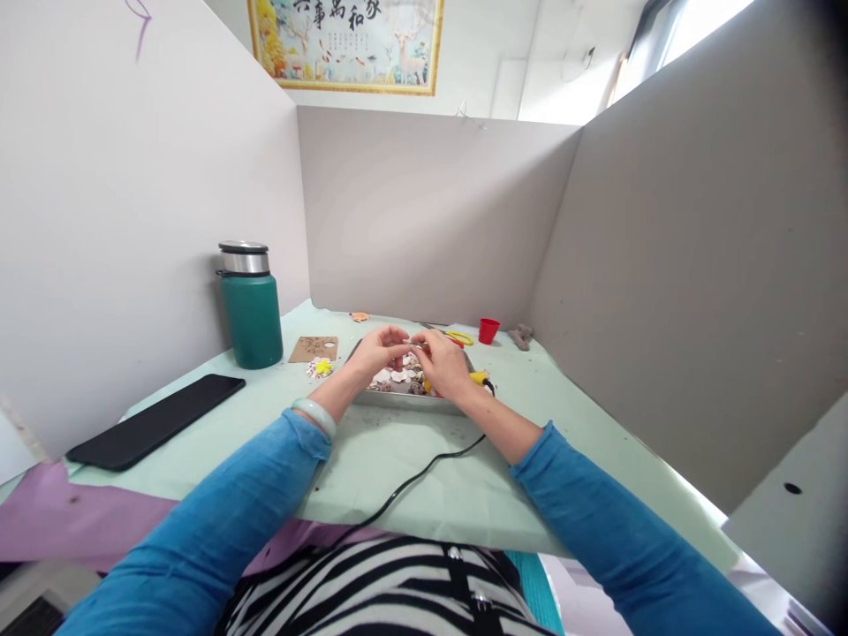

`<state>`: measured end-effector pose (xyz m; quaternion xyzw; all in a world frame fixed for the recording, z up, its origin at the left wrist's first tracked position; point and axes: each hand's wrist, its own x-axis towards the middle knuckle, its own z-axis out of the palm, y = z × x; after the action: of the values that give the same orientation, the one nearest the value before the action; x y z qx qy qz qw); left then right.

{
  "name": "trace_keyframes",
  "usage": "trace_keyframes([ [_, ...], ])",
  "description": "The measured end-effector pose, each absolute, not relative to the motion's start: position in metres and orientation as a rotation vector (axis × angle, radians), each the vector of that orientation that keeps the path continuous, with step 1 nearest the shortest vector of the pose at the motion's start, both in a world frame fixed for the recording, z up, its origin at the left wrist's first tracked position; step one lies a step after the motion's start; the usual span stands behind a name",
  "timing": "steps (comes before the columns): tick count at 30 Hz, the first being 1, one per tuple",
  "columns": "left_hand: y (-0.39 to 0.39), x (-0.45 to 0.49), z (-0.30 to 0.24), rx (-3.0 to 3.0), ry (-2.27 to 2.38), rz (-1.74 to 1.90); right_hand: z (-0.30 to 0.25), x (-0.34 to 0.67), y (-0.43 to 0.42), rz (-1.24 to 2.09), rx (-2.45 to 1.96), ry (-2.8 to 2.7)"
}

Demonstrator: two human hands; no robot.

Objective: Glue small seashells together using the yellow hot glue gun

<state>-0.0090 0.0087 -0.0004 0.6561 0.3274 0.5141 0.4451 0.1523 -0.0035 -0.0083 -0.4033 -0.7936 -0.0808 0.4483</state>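
Observation:
Both my hands meet above a shallow metal tray (390, 402) filled with several small shells. My left hand (376, 351) is pinched, fingertips touching a small thin piece held between the two hands. My right hand (445, 362) is also closed in a pinch on that same small piece, which is too small to name. A yellow glue gun (480, 379) lies at the tray's right side, just under my right hand, its black cord (411, 481) running back toward me. A pale bangle sits on my left wrist.
A green flask (250, 306) stands at the left. A black phone (155, 420) lies near the left edge. A brown card (314, 349) and a small flower decoration (321, 367) lie left of the tray. A red cup (488, 330) and yellow scissors (458, 336) sit behind. Grey partitions enclose the table.

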Motion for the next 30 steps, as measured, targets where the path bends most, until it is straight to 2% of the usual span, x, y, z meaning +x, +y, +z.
trace_keyframes([
  [17,0.015,-0.012,-0.005,1.539,0.790,1.338,-0.010,0.151,-0.001,-0.082,-0.926,-1.954],
  [30,0.012,-0.010,-0.003,1.665,0.861,1.252,-0.007,0.150,0.001,0.442,-0.979,-1.833],
])
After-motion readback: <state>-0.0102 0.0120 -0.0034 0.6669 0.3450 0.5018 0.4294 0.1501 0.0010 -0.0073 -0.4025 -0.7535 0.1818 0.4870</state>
